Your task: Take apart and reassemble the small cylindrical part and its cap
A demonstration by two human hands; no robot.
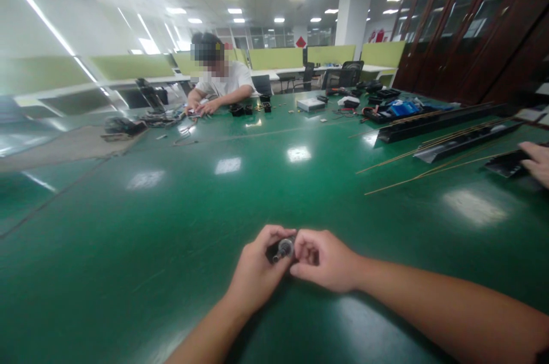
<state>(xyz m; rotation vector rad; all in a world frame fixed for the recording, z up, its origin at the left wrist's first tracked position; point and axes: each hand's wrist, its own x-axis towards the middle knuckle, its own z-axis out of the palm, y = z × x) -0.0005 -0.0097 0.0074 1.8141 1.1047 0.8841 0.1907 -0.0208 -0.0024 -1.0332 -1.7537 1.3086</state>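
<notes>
My left hand (259, 267) is wrapped round a small round metal part with a protruding shaft (283, 249). It has a dark body and looks like a small motor, though its exact kind is unclear. Close against its right side is my right hand (323, 260), its fingers curled in and the thumb below. Whatever those fingers pinch, if anything, is hidden. Both hands are just above the green table (180, 210), near its front.
Across the table a person in a white shirt (234, 78) handles small parts. On the right lie black metal channels (429, 124), thin brass-coloured rods (398, 182) and another person's hand (536, 161). A white box (310, 104) and tools stand farther back.
</notes>
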